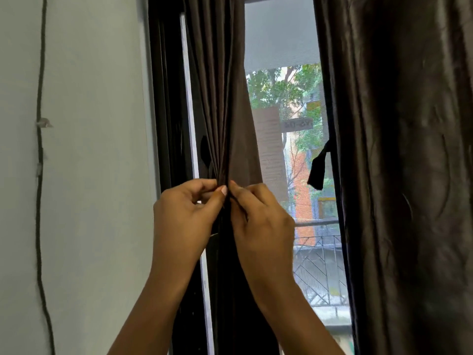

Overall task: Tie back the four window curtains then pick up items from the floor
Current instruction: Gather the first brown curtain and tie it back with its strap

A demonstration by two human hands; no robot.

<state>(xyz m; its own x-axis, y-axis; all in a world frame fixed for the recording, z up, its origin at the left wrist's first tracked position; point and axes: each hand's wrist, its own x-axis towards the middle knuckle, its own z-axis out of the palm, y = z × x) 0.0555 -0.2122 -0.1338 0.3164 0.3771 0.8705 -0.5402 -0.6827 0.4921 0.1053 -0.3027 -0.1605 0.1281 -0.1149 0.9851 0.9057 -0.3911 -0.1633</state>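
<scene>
Your left hand (184,213) and right hand (261,219) are pinching the gathered brown curtain (220,98) between them, beside the window frame (163,98); open window is lying rightward.

Two bare hands and forearms

Left hand (184,213) and right hand (263,221): no sleeves, rings, watch or gloves; short, unpainted thumbnail.

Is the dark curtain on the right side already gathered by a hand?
No, the right curtain hangs loose; both hands pinch the left curtain.
</scene>
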